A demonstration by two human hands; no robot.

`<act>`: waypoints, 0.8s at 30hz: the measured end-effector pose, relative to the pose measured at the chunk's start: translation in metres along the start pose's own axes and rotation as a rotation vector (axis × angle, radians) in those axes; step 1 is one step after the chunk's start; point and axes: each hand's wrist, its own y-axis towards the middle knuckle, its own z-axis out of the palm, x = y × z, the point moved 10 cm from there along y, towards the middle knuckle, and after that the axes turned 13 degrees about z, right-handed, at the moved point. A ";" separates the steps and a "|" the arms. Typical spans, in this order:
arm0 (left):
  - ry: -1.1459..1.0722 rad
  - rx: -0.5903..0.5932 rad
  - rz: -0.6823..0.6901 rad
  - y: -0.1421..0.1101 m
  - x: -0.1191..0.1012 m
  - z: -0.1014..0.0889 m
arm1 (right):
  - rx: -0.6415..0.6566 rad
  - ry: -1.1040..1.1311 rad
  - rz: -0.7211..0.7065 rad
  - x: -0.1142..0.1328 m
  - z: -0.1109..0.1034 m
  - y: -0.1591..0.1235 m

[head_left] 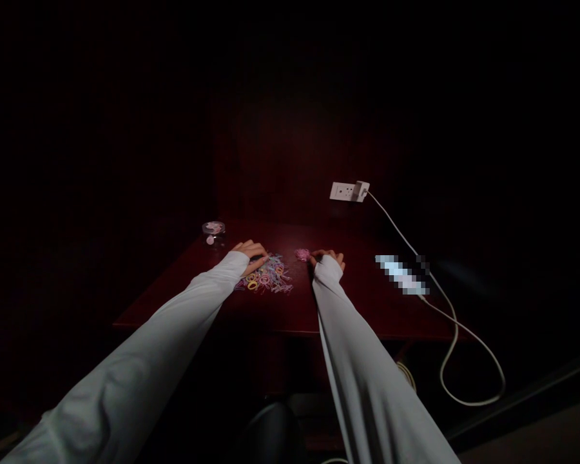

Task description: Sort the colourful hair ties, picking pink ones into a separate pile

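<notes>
A loose heap of small coloured hair ties (pixel 265 276), mostly pink, purple, yellow and grey-blue, lies on the dark red table (pixel 188 283). My left hand (pixel 250 249) rests at the heap's upper left, thumb and forefinger closing together at its edge; whatever is between the fingertips is too small to make out. To the right, apart from the heap, sits a small bundle of pink hair ties (pixel 302 255). My right hand (pixel 331 258) touches that bundle's right side with thumb and forefinger pinched, its other fingers curled outward.
A clear round container (pixel 213 228) with pale pink things in it stands at the table's back left. On the right lies a blurred-out bright device (pixel 402 276). Its white cable (pixel 447 303) loops past the table edge, up to a charger in the wall socket (pixel 343 191).
</notes>
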 end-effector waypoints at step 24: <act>-0.012 -0.020 -0.006 0.001 0.002 -0.001 | 0.385 0.298 -0.513 0.095 0.028 -0.080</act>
